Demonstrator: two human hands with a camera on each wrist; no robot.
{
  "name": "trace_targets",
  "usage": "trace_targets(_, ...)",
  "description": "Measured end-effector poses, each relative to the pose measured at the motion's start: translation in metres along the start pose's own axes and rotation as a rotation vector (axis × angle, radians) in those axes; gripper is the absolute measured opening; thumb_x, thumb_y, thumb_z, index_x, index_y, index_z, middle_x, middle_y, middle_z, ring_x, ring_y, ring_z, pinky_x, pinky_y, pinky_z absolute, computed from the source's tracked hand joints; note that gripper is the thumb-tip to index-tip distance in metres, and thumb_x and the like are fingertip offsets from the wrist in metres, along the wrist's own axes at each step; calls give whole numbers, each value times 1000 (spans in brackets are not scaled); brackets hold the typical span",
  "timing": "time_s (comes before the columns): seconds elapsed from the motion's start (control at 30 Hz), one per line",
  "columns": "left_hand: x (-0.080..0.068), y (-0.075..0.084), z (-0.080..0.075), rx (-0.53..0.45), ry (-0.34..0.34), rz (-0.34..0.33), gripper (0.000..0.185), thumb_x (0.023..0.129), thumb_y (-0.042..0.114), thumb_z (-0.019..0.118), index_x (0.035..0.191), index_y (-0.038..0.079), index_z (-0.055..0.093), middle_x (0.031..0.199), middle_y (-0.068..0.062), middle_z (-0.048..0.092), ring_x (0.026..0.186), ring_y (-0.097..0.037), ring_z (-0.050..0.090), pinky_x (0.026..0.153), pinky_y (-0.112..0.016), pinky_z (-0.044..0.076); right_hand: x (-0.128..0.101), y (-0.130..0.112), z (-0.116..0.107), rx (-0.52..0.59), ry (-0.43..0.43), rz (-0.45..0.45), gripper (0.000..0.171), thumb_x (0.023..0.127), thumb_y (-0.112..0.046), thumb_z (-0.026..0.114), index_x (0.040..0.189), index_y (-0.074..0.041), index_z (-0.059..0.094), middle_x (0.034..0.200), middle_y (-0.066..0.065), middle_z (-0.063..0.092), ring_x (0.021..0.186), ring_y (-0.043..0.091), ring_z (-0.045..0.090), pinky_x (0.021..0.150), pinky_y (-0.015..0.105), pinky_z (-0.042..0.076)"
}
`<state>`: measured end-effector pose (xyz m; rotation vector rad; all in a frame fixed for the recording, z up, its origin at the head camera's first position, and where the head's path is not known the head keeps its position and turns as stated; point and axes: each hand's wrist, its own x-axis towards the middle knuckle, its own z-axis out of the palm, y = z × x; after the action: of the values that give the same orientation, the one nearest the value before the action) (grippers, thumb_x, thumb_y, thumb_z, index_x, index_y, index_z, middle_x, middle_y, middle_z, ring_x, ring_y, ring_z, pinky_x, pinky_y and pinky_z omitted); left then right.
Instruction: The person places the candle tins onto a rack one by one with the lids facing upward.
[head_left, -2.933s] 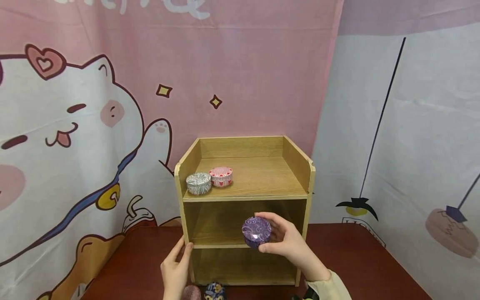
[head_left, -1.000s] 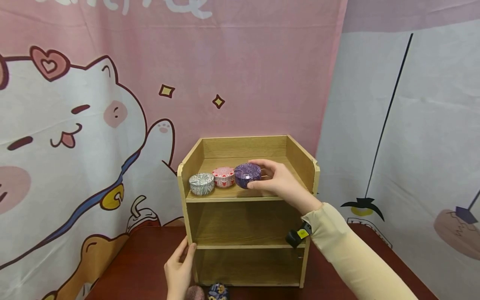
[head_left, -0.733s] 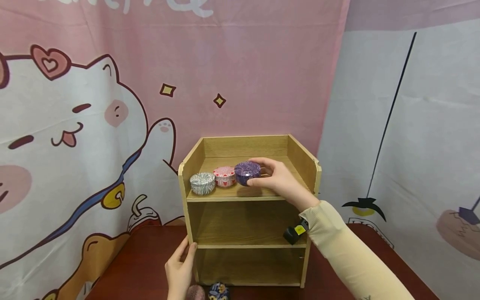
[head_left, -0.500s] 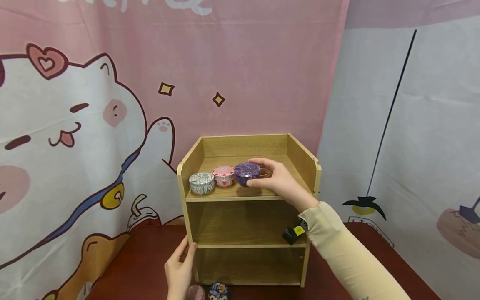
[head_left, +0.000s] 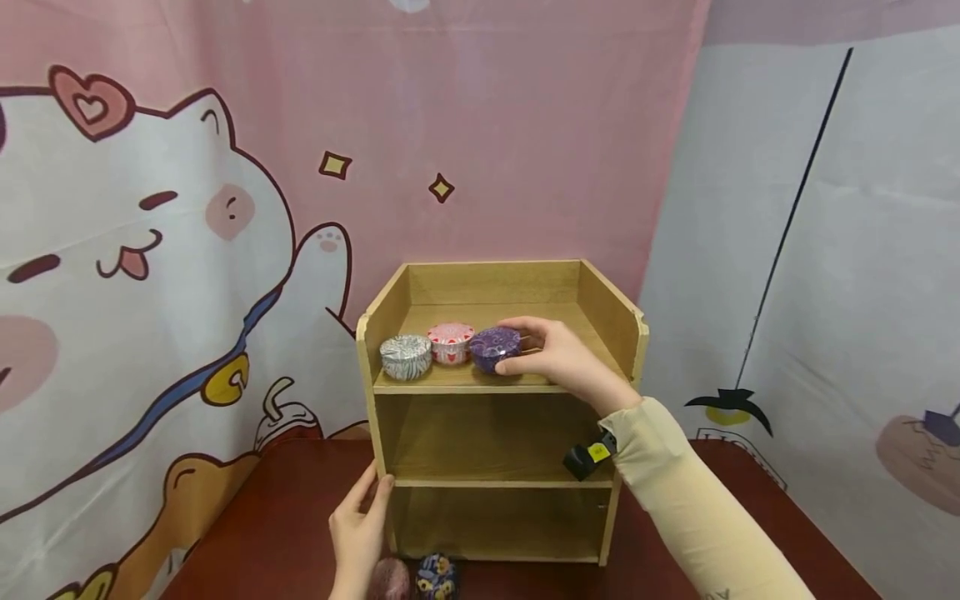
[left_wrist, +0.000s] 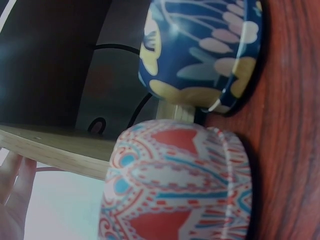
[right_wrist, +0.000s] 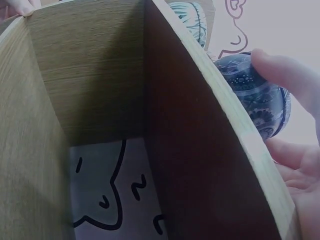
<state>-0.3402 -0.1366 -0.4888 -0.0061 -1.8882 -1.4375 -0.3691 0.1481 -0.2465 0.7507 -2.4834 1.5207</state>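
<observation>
A person's right hand (head_left: 551,354) holds a round, purple metal tin with a pale swirl pattern (head_left: 493,348) at the front of the top level of a light-wood, three-tier shelf unit (head_left: 495,283), thumb and fingers pinching its sides. Whether the tin's base touches the board is hard to tell from these angles. Just to its left sits a round, pink-and-white tin with red hearts (head_left: 451,343), and beside that, in the left front corner, a round, white tin with dark leafy streaks (head_left: 406,358). The left hand (head_left: 358,525) grips the front edge of the unit's left side panel near the middle board, thumb at the front. At the unit's foot, on a dark red wooden table (head_left: 262,517), a round tin patterned in red, white and blue (left_wrist: 175,185) stands next to a round, navy tin with yellow and pink florals (head_left: 437,577). A black device with a yellow label (head_left: 588,457) shows at the cream right sleeve's (head_left: 690,492) cuff.
</observation>
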Motion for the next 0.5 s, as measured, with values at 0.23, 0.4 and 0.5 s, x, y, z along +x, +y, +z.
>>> trace_targets(0.23, 1, 0, 0, 1, 6, 12, 35, 87, 18, 75, 120, 7, 71, 100, -12, 72, 78, 1, 64, 60, -12, 49, -1, -1, -1, 12, -20, -2, 64, 77, -10, 81, 134, -1, 55, 119, 16, 63, 107, 27, 61, 87, 33, 49)
trace_targets(0.4, 1, 0, -1, -15, 10, 31, 34, 86, 17, 76, 119, 9, 71, 99, -10, 73, 76, 2, 64, 61, -12, 49, -1, 0, -2, 32, -37, -3, 64, 77, -9, 80, 135, 0, 54, 119, 16, 63, 107, 27, 60, 88, 32, 48)
trace_targets(0.5, 0, 1, -1, -9, 15, 35, 34, 86, 17, 77, 118, 10, 72, 98, -10, 73, 75, 2, 64, 59, -13, 49, 0, 1, -2, 23, -47, -4, 65, 77, -10, 81, 135, 0, 54, 119, 16, 63, 107, 27, 61, 89, 34, 48)
